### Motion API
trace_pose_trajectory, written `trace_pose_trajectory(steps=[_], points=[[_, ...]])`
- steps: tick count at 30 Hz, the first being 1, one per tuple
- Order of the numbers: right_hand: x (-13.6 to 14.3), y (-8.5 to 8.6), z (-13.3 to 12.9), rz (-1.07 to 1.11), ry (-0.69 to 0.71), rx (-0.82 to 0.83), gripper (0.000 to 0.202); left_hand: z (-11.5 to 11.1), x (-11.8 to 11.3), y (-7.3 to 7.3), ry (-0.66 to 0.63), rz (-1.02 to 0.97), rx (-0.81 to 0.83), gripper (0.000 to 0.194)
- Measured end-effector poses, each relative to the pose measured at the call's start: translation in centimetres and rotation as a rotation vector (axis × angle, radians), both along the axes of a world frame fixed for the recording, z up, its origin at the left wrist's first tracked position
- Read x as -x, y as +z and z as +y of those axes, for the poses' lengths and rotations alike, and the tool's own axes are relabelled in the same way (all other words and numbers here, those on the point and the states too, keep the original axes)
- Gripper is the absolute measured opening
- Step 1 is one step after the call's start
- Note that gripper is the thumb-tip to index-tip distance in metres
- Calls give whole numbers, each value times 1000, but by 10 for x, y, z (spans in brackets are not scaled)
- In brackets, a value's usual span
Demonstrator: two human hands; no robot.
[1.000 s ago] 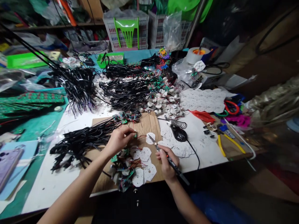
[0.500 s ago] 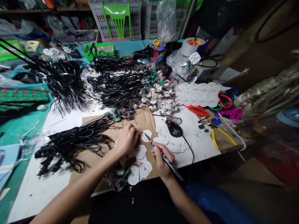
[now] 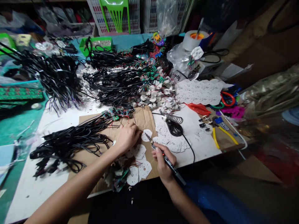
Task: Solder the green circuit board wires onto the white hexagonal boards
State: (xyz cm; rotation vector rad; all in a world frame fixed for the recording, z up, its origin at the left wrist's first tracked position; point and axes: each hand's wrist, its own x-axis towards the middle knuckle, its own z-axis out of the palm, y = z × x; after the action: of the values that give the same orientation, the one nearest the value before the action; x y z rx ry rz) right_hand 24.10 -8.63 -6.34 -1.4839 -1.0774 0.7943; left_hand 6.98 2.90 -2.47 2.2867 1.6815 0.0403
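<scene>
My right hand (image 3: pixel 164 160) is closed round a soldering iron (image 3: pixel 171 166), whose tip rests on or just over a white hexagonal board (image 3: pixel 146 135) on the cardboard (image 3: pixel 142 116). Beside that board, to its left, my left hand (image 3: pixel 128 135) is closed, its fingertips pinched at thin reddish wires; what exactly they hold is too small to tell. More white boards (image 3: pixel 139 151) lie below it, with red wires across some of them. Black cables (image 3: pixel 77 140) with small green circuit boards (image 3: pixel 115 114) spread to the left of my left hand.
An iron stand with a coiled spring (image 3: pixel 174 119) is right of the boards. Yellow-handled pliers (image 3: pixel 224 133) lie at the right edge. Cable bundles (image 3: pixel 116 84) and white parts (image 3: pixel 161 96) are heaped behind. A green tray (image 3: pixel 98 44) stands farther back.
The camera view has shifted slightly. Both hands keep nearly the same place by the hexagonal board, and the iron is still at it.
</scene>
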Motion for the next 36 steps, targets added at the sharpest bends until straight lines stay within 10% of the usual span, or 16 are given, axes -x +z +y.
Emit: trace_pose_trajectory(steps=[36], points=[[-1, -4, 4, 31, 1, -35, 28, -2, -7, 7, 15, 41, 21, 23]])
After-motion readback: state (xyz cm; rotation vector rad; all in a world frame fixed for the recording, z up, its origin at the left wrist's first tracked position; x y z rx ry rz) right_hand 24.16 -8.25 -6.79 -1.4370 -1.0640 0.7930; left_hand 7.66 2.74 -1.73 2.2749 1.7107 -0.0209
